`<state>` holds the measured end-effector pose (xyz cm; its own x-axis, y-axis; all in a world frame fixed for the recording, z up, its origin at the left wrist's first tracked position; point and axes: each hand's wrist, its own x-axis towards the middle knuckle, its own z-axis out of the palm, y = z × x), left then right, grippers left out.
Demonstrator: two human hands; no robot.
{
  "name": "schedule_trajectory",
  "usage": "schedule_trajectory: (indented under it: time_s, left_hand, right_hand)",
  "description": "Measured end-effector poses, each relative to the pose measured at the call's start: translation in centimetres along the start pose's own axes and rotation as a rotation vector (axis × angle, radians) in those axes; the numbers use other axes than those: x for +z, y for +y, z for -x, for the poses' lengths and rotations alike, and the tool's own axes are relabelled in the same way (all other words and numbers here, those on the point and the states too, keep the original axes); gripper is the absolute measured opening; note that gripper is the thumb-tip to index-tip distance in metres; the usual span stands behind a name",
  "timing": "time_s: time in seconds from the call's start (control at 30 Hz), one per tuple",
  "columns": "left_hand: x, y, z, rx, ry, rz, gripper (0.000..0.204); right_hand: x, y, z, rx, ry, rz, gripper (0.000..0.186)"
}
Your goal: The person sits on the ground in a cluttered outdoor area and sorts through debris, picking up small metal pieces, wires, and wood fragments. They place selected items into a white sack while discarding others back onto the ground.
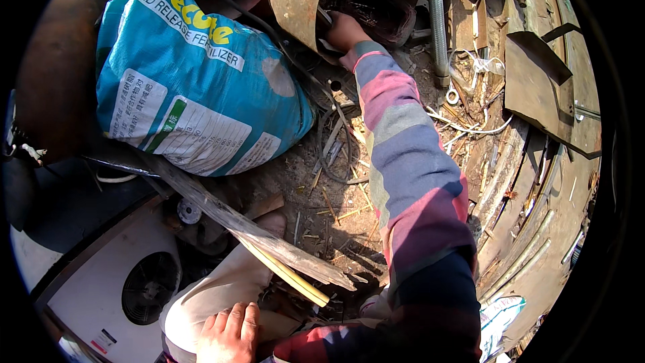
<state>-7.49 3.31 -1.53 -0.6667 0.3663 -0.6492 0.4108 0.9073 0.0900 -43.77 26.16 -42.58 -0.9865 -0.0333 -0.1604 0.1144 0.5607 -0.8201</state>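
My right hand (346, 32) reaches far forward to the mouth of a rusty, curved metal drum (293, 0). Its fingers curl inward at the drum's edge, and a thin greyish piece shows beside them. What they grip is mostly hidden. Dark reddish netting or wire (363, 10) lies just beyond that hand, in shadow. My left hand (228, 334) rests on my bent knee with its fingers laid over the trouser cloth, holding nothing.
A full blue fertilizer bag (275, 97) leans at left. A weathered wooden plank (248, 228) and a yellow strip (289, 274) slant across below it. A white casing with a fan (87, 282) stands at lower left. Right are a braided hose (438, 27), a ring (452, 97) and bent sheet metal (537, 84).
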Motion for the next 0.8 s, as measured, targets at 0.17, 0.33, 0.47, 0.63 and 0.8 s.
schedule_trajectory:
  time_s: [0.17, 0.33, 0.47, 0.63, 0.8]
  left_hand:
    - [0.1, -0.8, 0.4, -0.022, 0.01, 0.036, 0.042]
    - [0.6, -1.3, 0.9, -0.003, 0.032, 0.042, 0.045]
    - [0.3, -0.9, 1.2, 0.005, 0.04, 0.017, 0.045]
    - [0.5, -0.8, 1.1, 0.03, 0.06, 0.015, 0.045]
    - [0.7, -0.5, 1.4, 0.026, 0.05, 0.014, 0.045]
  right_hand:
    - [-0.2, -0.2, -0.3, -0.103, -0.051, 0.202, 0.044]
    - [-1.6, -1.4, 2.5, -0.105, 0.079, 0.075, 0.04]
    - [-2.6, -1.4, 3.0, 0.013, 0.335, -0.008, 0.038]
    - [-3.5, -0.3, 2.5, 0.294, 0.498, -0.215, 0.045]
    - [-2.6, 0.0, 1.8, 0.151, 0.341, -0.201, 0.044]
